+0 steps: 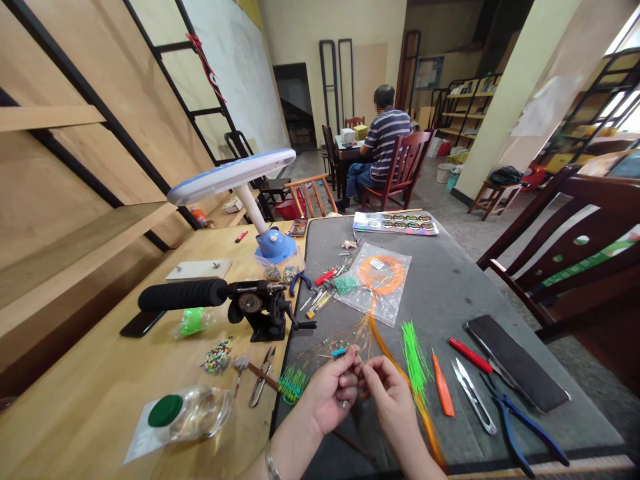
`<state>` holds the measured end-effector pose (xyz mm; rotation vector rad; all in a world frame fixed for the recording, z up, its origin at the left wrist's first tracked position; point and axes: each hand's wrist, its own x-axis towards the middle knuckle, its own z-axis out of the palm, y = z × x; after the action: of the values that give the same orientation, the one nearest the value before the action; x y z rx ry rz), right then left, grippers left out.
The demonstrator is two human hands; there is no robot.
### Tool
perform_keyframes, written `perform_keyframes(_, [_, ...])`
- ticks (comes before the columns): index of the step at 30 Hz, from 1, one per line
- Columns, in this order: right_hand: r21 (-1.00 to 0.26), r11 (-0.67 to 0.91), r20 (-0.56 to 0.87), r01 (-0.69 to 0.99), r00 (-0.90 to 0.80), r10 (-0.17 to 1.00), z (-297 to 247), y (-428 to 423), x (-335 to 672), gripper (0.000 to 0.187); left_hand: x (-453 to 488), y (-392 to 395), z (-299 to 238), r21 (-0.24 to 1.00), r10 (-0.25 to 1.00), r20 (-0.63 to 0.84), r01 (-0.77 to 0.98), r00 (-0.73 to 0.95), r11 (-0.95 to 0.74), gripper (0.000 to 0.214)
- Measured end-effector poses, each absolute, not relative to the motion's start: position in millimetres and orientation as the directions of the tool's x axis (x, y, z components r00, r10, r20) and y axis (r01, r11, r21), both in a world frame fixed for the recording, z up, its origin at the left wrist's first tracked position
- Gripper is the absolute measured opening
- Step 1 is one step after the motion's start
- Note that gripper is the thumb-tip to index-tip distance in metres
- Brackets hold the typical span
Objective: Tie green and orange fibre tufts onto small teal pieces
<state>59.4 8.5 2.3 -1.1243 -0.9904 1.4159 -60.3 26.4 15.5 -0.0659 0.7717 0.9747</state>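
Over the grey mat, my left hand (pixel 333 393) and my right hand (pixel 387 387) meet, fingertips pinched together. A thin, pale greenish strand (pixel 359 359) runs between them; its exact kind is too small to tell. A small teal-blue piece (pixel 339 352) shows just beside my left fingertips; I cannot tell whether it is held. Close to my right hand lie a long orange fibre bundle (pixel 384 343) and a bunch of bright green strands (pixel 414 357). A coil of green-blue strands (pixel 293 385) sits left of my left wrist.
Rightward lie an orange-handled tool (pixel 442 385), thread snips (pixel 473 397), blue pliers (pixel 517 427) and a dark phone (pixel 517 362). Leftward stand a black hand-cranked device (pixel 260 310), a blue-based lamp (pixel 275 245) and a green-lidded jar (pixel 166 411). A person (pixel 385 143) sits farther back.
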Motion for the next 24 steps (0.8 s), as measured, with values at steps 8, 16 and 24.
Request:
perform_keyframes(8, [-0.958,-0.146,-0.142,-0.245,-0.035,0.989,0.5,10.1,59.3,0.038,-57.9,25.1,17.8,0.265,0.716,-0.615,-0.767,0.332,0.584,0.015])
perform_keyframes(16, [-0.954,-0.157,-0.155,-0.256,-0.030,0.988,4.4,10.0,59.7,0.039,-58.9,25.5,18.5,0.244,0.701,-0.624,-0.767,0.345,0.594,0.014])
perform_keyframes(24, [-0.955,-0.159,-0.157,-0.249,-0.028,0.987,1.3,12.6,58.9,0.037,-53.4,22.5,15.6,0.434,0.779,-0.575,-0.714,0.250,0.549,0.022])
